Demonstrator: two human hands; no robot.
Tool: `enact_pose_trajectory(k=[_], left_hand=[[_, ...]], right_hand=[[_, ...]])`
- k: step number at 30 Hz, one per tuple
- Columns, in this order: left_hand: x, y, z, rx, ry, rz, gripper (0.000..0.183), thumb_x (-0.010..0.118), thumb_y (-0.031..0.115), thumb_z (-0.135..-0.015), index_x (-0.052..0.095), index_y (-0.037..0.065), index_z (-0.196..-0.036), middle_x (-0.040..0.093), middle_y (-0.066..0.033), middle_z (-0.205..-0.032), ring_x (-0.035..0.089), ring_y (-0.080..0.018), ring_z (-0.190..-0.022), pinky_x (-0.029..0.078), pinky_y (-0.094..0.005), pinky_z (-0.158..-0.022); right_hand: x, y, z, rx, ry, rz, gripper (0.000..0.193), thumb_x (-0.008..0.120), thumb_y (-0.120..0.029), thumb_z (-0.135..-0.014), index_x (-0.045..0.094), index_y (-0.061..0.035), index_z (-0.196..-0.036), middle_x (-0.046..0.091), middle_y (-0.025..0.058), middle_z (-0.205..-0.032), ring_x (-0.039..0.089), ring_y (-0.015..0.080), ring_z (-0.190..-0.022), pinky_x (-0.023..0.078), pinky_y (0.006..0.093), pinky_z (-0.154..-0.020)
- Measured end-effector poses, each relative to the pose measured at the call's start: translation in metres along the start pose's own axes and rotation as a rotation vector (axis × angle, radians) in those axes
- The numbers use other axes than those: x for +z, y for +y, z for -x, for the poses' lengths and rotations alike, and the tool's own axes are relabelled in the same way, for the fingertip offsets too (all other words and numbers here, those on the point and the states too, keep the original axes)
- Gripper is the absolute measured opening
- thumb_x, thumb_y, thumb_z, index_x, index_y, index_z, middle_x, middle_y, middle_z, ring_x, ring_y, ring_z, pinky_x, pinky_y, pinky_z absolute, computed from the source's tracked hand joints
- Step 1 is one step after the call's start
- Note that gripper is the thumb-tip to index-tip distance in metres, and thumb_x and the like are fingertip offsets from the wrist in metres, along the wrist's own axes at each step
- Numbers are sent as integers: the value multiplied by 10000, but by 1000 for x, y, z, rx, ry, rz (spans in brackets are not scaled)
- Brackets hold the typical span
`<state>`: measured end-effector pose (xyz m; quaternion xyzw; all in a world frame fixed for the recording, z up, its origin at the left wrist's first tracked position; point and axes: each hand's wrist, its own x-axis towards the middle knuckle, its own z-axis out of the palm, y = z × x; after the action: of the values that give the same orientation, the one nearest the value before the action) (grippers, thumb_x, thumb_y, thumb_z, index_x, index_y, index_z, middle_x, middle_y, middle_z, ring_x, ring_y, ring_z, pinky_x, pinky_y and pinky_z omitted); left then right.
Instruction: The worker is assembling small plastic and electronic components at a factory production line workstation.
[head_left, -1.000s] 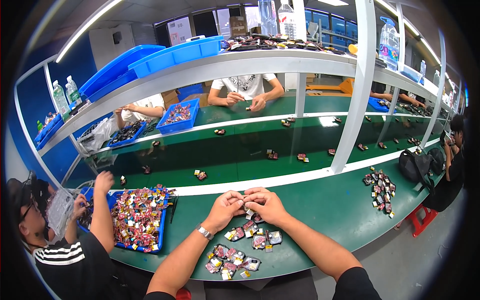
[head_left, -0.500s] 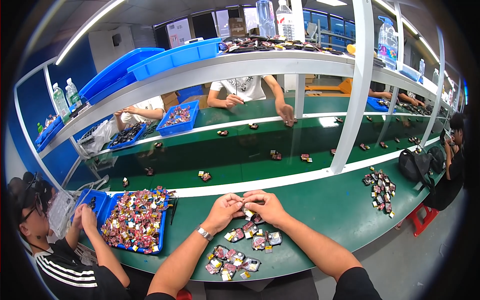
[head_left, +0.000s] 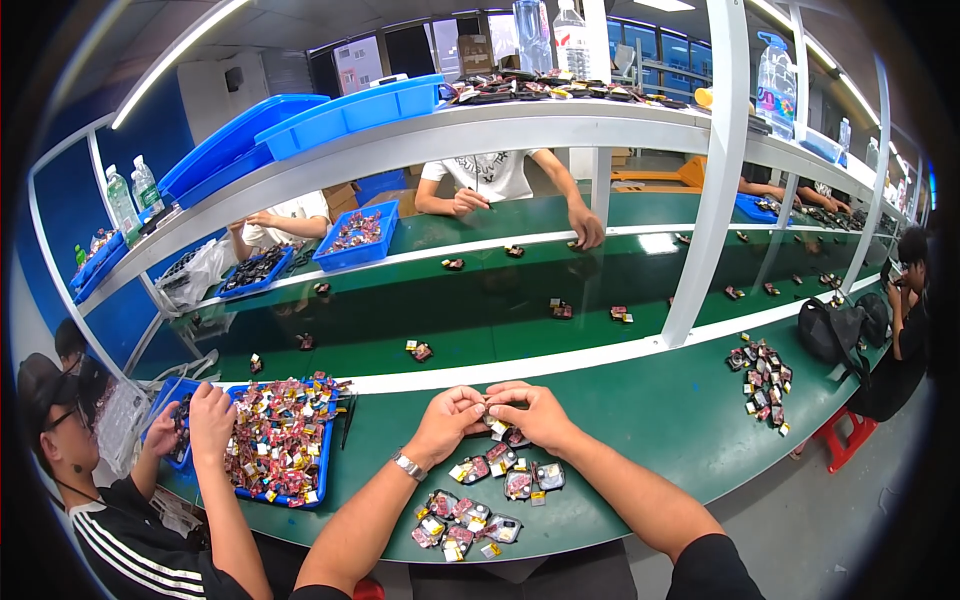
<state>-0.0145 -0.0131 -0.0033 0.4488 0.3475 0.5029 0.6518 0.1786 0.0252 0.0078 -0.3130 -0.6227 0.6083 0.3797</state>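
Note:
Above the near green bench, my left hand (head_left: 447, 425) and my right hand (head_left: 537, 416) meet with bent, pinching fingers. Between them is a small electronic module (head_left: 497, 426), of which a white-and-yellow part shows; the fingertips cover the rest. Just below my hands lie several similar modules (head_left: 518, 485), with red circuit boards, white-and-yellow parts and dark or clear casings. A second cluster of modules (head_left: 463, 520) lies closer to the bench's front edge, beside my left forearm.
At left, a blue tray (head_left: 327, 470) is heaped with red boards, beside a co-worker's hand (head_left: 212, 420). A dark thin tool (head_left: 348, 422) lies at its right. Modules dot the green conveyor (head_left: 480, 325). More modules (head_left: 765, 385) lie at right, before a white post (head_left: 700, 200).
The modules on the conveyor have shifted slightly right. The left co-worker's hands have parted, one rising beside the tray. The person opposite has a hand lower at the belt. My hands have barely moved.

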Motion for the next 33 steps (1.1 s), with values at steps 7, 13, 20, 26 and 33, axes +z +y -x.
enact_pose_trajectory(k=[7,13,20,26,33], left_hand=[[10,3,1,16,14,20,249,558,-9,-933,525,6,-1179,639,-95,-1132,637,-156,-1027,567,-300,-859],[10,0,-2,49,3,38,249,536,-7,-943,517,-12,-1191,620,-113,-1155,625,-179,-1060,552,-332,-909],[10,0,-1,60,-1,77,236,550,3,-942,514,-10,-1175,619,-116,-1154,629,-196,-1064,554,-350,-923],[10,1,-1,56,12,51,233,556,3,-940,516,-6,-1170,614,-119,-1159,625,-198,-1072,553,-356,-921],[9,-3,-1,145,38,48,210,502,-23,-956,511,6,-1164,577,-144,-1283,609,-192,-1109,538,-339,-938]], right_hand=[[6,-5,9,-363,230,553,124,709,-87,-781,735,-58,-899,648,88,-1102,614,223,-1025,494,330,-903],[12,-6,12,-456,295,673,109,696,-115,-770,722,-67,-864,636,78,-1093,568,281,-1074,463,382,-931],[9,-5,11,-479,257,658,120,701,-120,-778,732,-85,-888,626,78,-1115,563,284,-1091,461,390,-941],[6,3,9,-392,216,575,118,705,-137,-793,747,-105,-899,620,80,-1195,553,283,-1146,445,387,-984],[10,-7,9,-444,210,585,138,699,-126,-797,743,-98,-926,603,91,-1249,517,299,-1200,430,397,-1013]])
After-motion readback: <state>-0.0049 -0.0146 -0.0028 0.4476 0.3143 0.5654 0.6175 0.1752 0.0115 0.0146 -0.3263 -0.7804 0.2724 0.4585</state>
